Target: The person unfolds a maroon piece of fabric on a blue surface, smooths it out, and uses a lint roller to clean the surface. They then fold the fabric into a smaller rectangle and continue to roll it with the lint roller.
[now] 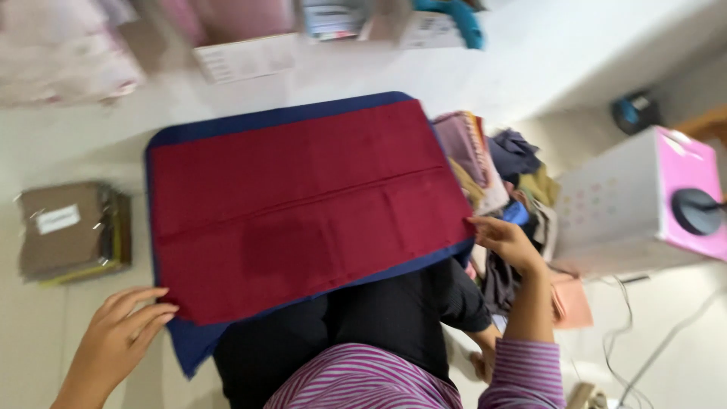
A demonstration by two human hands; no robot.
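**Head view: red cloth spread flat over blue backing, a hand at each end**

Head camera looks down on a dark red cloth lying smooth on a blue backing cloth, whose edge shows as a border around it; the pair rests partly on the white floor and partly over the person's lap in black trousers. Well to the left of the red cloth sits a stack of wrapped brown packets, out of the way of the spread fabric. At the red cloth's lower left corner the left hand is loose, fingers extended and resting at the edge, gripping nothing. At the red cloth's right edge the right hand pinches the border between fingertips, seemingly to keep the sheet taut and flat. Just right of the red cloth lies a heap of folded fabrics, and further right a white and pink box stands near trailing cables
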